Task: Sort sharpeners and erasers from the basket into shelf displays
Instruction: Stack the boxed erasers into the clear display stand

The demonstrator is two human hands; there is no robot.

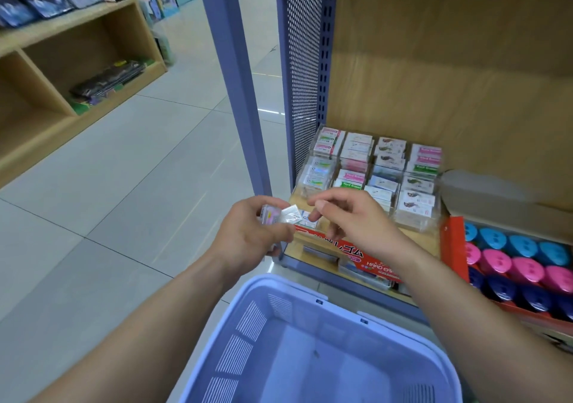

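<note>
Left hand (251, 232) pinching 2 wrapped erasers (280, 216), right hand (353, 216) loosely curled (empty); wooden shelf (424, 243), grey tiled floor (139, 170)

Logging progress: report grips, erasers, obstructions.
Left grip holds small wrapped erasers. Right grip open, beside them. Lavender plastic basket looks empty. Clear acrylic eraser display unobstructed.

Head camera, looking down, close over hands

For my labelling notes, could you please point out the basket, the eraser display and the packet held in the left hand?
basket (248, 325): head view, on its slotted left wall.
eraser display (415, 221): head view, on its clear front wall.
packet (290, 216): head view, on its shiny wrapper.
</note>
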